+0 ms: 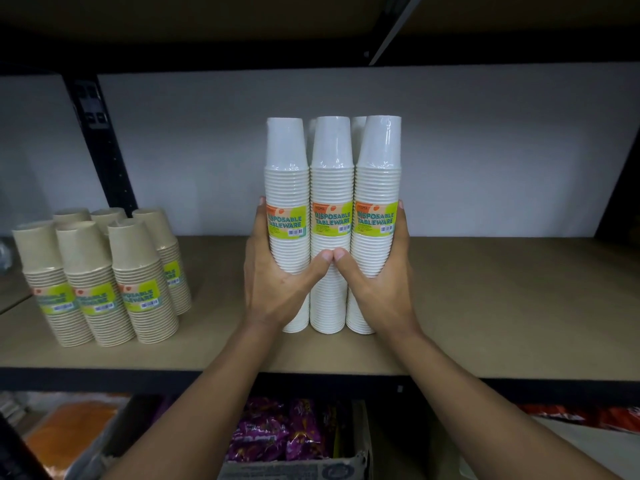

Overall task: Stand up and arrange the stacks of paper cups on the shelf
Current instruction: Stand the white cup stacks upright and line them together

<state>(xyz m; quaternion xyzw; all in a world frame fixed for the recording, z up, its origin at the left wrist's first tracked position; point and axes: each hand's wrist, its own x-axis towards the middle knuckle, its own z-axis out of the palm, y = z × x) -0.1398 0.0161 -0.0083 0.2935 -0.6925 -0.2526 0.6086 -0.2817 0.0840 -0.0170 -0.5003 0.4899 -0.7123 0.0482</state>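
Observation:
Three tall wrapped stacks of white paper cups (331, 188) stand upright side by side on the brown shelf (485, 299), with more white stacks partly hidden behind them. Each carries a green and orange label. My left hand (277, 282) wraps round the left stack, its fingers reaching behind and its thumb lying across the middle stack. My right hand (381, 282) holds the right stack in the same way. Both thumb tips meet on the middle stack.
Several stacks of tan paper cups (104, 282) stand upright at the shelf's left. A black upright post (100, 140) rises behind them. Below the shelf sit a cardboard box of purple packets (287, 434) and orange bags (69, 431).

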